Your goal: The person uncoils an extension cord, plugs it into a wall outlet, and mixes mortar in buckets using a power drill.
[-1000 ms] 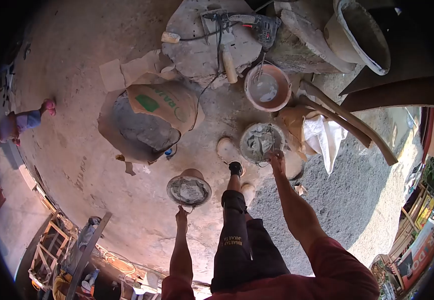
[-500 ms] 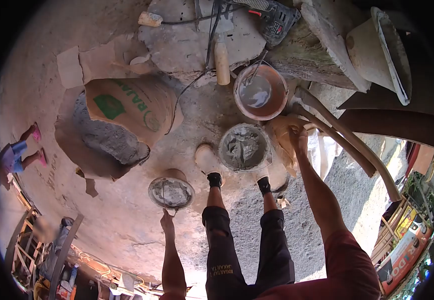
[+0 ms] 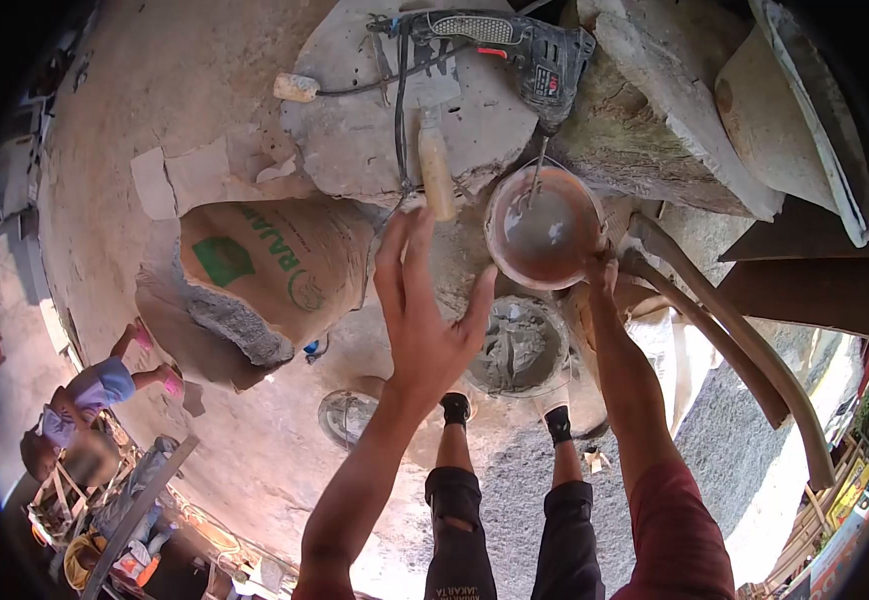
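My left hand is raised with its fingers spread and nothing in it, below the wooden handle of a flat tool. At the right rim of the reddish bucket, the fingers of my right hand are closed on the bucket's edge. Watery grey liquid and the drill's mixing rod are inside this bucket. Directly below it stands a bucket of grey mix between my feet. A smaller bucket is partly behind my left forearm.
An open paper cement bag lies at the left. The drill rests on a stone slab. Bent wooden pieces lie at the right, near a large tub. Another person is at the far left.
My left hand has let go of the smaller bucket and risen, opening. My right hand has moved from the mix bucket up to the reddish bucket's rim. The other person has shifted in view.
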